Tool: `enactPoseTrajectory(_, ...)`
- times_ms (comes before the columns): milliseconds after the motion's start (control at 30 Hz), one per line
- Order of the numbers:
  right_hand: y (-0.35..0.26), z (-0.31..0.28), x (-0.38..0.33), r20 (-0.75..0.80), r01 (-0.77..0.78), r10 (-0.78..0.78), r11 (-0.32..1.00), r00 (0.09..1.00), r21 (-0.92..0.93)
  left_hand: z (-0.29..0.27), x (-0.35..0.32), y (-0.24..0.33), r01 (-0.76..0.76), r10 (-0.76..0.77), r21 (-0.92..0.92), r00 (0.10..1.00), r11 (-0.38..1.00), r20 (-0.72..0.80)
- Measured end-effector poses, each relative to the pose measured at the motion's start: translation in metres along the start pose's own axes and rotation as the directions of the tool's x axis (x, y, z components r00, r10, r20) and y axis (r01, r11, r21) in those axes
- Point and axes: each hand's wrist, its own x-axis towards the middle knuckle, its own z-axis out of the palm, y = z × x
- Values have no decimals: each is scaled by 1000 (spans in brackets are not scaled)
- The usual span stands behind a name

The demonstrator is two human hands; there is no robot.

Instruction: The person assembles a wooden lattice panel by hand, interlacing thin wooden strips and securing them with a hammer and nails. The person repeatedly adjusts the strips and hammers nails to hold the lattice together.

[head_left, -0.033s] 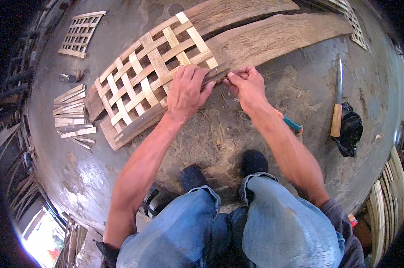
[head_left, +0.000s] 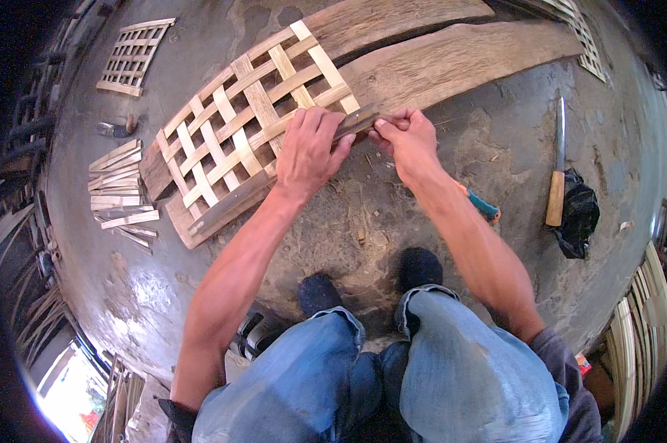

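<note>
A woven lattice panel [head_left: 256, 96] of pale flat strips, bamboo by the look of it, lies slantwise across two rough wooden planks [head_left: 451, 63]. A darker strip [head_left: 234, 201] runs along its near edge. My left hand [head_left: 309, 151] is closed over that edge strip near its right end, palm down, fingers bent over it. At the panel's near right corner, my right hand [head_left: 411, 144] pinches the strip's end between thumb and fingers. What lies under my left palm and inside the right pinch is mostly hidden.
On the floor at right lie a wooden-handled knife [head_left: 555, 199] and a black plastic bag [head_left: 580, 221]. A teal-and-orange handle [head_left: 483, 205] shows behind my right forearm. At left are loose short strips [head_left: 123, 201], a small dark-headed tool [head_left: 115, 130] and another lattice [head_left: 119, 89].
</note>
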Motion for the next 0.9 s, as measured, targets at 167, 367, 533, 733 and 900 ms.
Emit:
enactPoseTrajectory(167, -6, -4, 9, 48, 210, -213, 854, 976, -476, 7, 0, -2, 15, -15, 14, 1000, 1000, 14)
enactPoseTrajectory(367, -23, -1, 3, 225, 445, -457, 462, 861, -767, 8, 2, -4, 15, -15, 26, 1000, 1000, 15)
enactPoseTrajectory(533, -19, -6, 2, 334, 526, -509, 297, 793, -797, 12, 2, -5, -7, 7, 33, 1000, 999, -2)
enactPoseTrajectory(733, -26, -13, 1, 464, 630, -558, 143, 689, -764, 15, -2, -7, -29, 30, 66, 1000, 997, -7)
enactPoseTrajectory(900, -49, -21, 31, 629, 719, -352, 272, 693, -640, 13, -1, -4, -15, 16, 68, 1000, 998, -8)
